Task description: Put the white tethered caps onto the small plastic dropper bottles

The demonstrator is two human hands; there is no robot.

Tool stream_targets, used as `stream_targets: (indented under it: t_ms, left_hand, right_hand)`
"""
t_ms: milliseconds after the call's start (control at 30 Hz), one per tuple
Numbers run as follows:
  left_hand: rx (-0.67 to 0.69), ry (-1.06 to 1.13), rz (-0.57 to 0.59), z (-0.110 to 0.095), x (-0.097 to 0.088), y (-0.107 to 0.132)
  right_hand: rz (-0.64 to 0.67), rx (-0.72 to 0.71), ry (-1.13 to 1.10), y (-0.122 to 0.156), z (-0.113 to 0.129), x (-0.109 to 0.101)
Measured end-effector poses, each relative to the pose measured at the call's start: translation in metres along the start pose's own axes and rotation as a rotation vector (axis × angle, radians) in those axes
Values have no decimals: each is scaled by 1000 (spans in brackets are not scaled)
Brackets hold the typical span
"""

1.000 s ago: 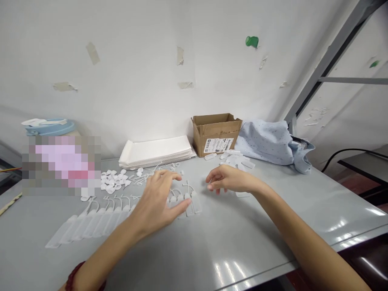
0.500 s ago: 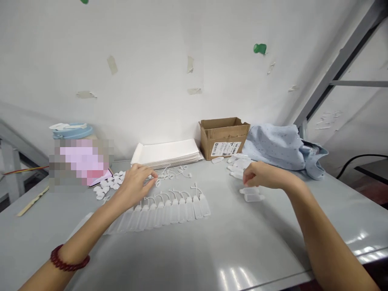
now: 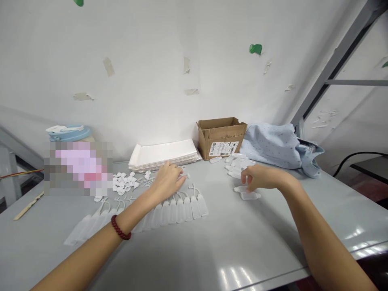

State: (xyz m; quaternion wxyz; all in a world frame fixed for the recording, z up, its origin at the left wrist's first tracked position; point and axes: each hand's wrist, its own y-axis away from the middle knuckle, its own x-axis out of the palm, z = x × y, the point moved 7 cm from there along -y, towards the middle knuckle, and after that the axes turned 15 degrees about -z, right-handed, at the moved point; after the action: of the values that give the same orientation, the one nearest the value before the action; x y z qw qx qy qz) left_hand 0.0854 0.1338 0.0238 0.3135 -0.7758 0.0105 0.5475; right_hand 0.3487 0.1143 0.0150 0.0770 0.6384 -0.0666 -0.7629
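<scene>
Toward the desk's [image 3: 212,250] back-left, a heap of small white plastic caps [image 3: 123,182] is seen. A row of small translucent plastic bottles [image 3: 178,209] is laid side by side at mid-desk. Just behind it, the left hand [image 3: 168,180] is lowered with fingers loosely stretched onto thin white looped straps [image 3: 185,175]; whether one is pinched cannot be told. Toward the right, the right hand [image 3: 260,177] is curled, its fingertips set on a loose translucent bottle [image 3: 250,195]; a firm grip cannot be confirmed.
</scene>
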Motion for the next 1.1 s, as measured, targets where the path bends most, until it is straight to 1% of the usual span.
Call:
stream_targets:
  t_ms: [67,167,267,333,400,467,533,600,633,667,733,767,833,900,967,1100]
  left_hand:
    - [-40,-18,16,-10,11,-4]
    - [-101,-17,31,-16,22,-10]
    - [-148,36,23,-14,22,-16]
    - [-173,87,-14,-10,14,-19]
    - [-198,138,-85,-5,-1,-17]
    - [-226,184,-180,-2,-18,-9]
    - [-252,225,-270,-2,-32,5]
    - [-266,266,-344,-5,-42,23]
    - [-263,286,-378,-8,-45,32]
    - [-245,306,-412,-12,-48,40]
    - [-159,347,-502,-22,-55,54]
    - [-117,364,-534,-27,-58,60]
    - [-63,389,-559,-34,-60,66]
    - [-68,413,-535,-35,-59,67]
    - [-85,444,-528,-35,-58,67]
    - [-112,495,-555,-33,-60,68]
  right_hand:
    - [-23,-14,-4,-3,3,2]
    - [-62,-27,-6,-5,10,5]
    - [-130,-49,-16,-4,21,3]
    - [-202,-79,-45,-1,28,-1]
    - [-293,-131,-102,2,38,-7]
    - [-392,-200,-182,6,52,-12]
    - [-476,-265,-267,11,68,-13]
    - [-527,-319,-440,17,85,-11]
    - [-540,-346,-637,21,92,-9]
    - [-525,-360,-840,24,98,-7]
    - [-429,-350,-1205,28,108,2]
    - [-365,-330,-1329,29,112,7]
    - [-252,-283,-1480,31,118,15]
    - [-186,-247,-1541,31,121,19]
    - [-172,-227,-1551,31,121,21]
    - [-256,-215,-1451,28,115,23]
